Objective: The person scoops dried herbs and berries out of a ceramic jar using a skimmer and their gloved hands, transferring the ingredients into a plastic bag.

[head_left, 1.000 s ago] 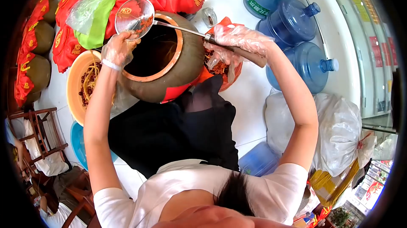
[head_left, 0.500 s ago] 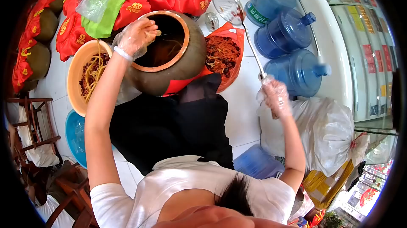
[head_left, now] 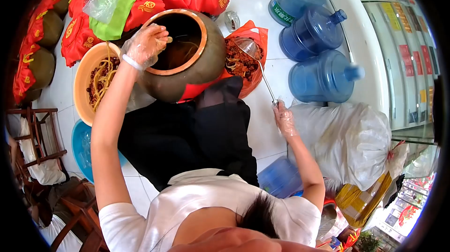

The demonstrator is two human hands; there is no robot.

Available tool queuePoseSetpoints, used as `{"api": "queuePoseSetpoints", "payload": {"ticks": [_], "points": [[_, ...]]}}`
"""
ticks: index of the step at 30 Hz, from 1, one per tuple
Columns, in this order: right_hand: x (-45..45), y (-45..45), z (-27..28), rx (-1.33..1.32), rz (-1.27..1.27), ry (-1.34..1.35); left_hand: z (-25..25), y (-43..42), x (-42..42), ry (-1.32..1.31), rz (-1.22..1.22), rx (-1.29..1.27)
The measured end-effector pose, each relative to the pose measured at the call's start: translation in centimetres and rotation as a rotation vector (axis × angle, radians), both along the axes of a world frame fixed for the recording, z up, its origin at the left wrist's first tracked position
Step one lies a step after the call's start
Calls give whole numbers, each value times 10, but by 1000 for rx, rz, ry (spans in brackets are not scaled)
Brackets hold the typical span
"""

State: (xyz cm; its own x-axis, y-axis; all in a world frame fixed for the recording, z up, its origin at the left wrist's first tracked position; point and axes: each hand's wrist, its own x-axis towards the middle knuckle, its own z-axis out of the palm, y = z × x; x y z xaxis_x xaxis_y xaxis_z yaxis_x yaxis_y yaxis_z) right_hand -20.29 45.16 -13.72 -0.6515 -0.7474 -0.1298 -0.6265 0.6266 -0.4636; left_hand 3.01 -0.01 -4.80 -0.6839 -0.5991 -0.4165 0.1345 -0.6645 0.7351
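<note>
Head view. R. hand (head_left: 284,120), in clear plastic glove, grasps handle of metal strainer (head_left: 247,48); strainer's bowl lies within mouth of open red bag (head_left: 249,87), against dark-red mix (head_left: 241,69). Bag sits just R. of wide-mouthed brown jar (head_left: 214,48). L. hand (head_left: 144,45), also gloved, w/ fingers bent, is at jar's L. rim; can't tell if it holds anything. Peach basin (head_left: 80,83) w/ red-brown pieces & pale strands: L. of jar. 3 blue jugs (head_left: 309,34): R. of bag.
</note>
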Motion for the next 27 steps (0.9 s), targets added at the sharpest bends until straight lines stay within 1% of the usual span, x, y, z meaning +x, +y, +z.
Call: {"api": "queuePoseSetpoints", "payload": {"ticks": [1,2,4,5,7,8,10,11,12,14,15,16,17,18,20,21,22,23,24,26,27], "points": [[-1,-4,0,118,17,44,3,-1,-4,15,-22,5],[-2,-8,0,110,21,51,6,-4,-7,21,-17,-4],[9,-3,-2,-159,-57,23,8,4,-2,-55,-1,-33],[10,-3,-4,-150,-59,17,5,3,0,-62,-2,-25],[1,-7,-6,56,9,14,4,1,-4,-31,15,24],[4,-4,-10,52,2,15,4,2,-3,-29,8,20],[7,-11,-15,-17,-1,50,11,4,-3,57,-20,10],[11,-12,-18,-73,-23,68,7,2,0,41,-31,13],[14,-7,-22,-56,-23,54,6,-1,2,12,-56,13],[6,-11,-32,-153,-5,30,3,1,0,-40,31,-7],[1,-14,-33,-167,-4,42,11,2,-2,-28,32,-10],[0,-14,-35,-281,-7,-16,15,6,1,-23,43,-5],[4,-8,-38,-380,-16,-89,11,3,4,-29,-20,-10],[10,-6,-27,-369,-23,-103,6,0,5,-48,-10,-1],[6,-19,28,-355,-426,-1108,3,2,2,-82,57,-40],[13,-25,49,-382,-440,-1069,7,8,0,-77,58,-42],[12,-25,57,-384,-437,-1067,14,18,-5,-128,38,-189],[10,-24,62,-403,-439,-1146,21,26,-12,-181,17,-337],[9,-23,67,-422,-442,-1225,24,27,-22,-180,17,-339],[9,-26,75,-412,-457,-1241,28,30,-49,-292,-401,-1553],[8,-25,74,-395,-450,-1199,28,41,-67,-88,-375,-1173]]}}
